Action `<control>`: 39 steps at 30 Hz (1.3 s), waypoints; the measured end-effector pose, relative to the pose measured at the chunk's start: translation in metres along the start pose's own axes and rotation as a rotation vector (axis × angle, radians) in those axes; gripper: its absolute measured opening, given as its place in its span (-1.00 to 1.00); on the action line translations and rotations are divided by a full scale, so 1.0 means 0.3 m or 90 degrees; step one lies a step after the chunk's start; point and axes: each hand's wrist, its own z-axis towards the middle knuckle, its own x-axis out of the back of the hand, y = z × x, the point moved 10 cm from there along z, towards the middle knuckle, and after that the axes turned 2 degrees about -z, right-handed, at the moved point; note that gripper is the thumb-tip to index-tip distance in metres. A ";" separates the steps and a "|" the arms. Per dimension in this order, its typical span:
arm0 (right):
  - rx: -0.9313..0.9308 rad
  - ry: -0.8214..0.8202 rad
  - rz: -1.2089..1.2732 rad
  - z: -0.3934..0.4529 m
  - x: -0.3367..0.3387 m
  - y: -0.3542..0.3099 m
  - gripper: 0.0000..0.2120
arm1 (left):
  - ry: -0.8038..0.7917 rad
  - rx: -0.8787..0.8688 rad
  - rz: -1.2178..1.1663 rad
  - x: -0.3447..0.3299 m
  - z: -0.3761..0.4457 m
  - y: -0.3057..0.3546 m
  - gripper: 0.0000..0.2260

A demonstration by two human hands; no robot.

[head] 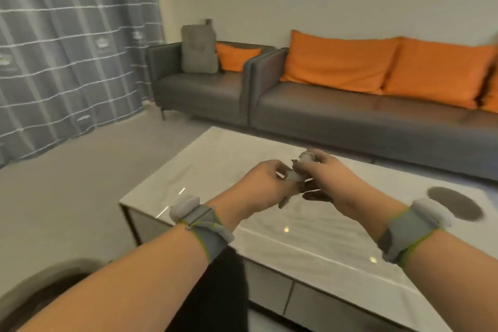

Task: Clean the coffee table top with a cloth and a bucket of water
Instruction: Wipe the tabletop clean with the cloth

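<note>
Cloth (pixel 299 170) twisted tight between left hand (pixel 262 183) and right hand (pixel 332 178), fingers clamped round it, above white coffee table (pixel 215 170); bucket (pixel 40 288) lower left.

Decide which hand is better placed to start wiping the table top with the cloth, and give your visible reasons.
Probably the right hand: it grips the twisted cloth further over the coffee table. The left hand holds only the cloth's near end, nearer the table's left edge.
</note>
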 end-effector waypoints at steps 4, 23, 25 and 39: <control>-0.042 0.050 0.055 -0.084 0.304 0.128 -0.42 | -0.127 -0.007 -0.099 -0.297 0.049 0.106 -0.72; -0.230 0.036 0.479 0.187 0.475 0.650 -0.82 | -0.009 -0.043 -0.163 -0.542 0.573 -0.075 -0.92; -0.257 0.029 0.439 0.217 0.480 0.702 -0.74 | -0.014 -0.032 -0.211 -0.543 0.623 -0.073 -0.90; -0.338 0.168 0.486 0.296 0.614 0.874 -0.66 | -0.072 0.063 -0.231 -0.737 0.763 -0.149 -0.70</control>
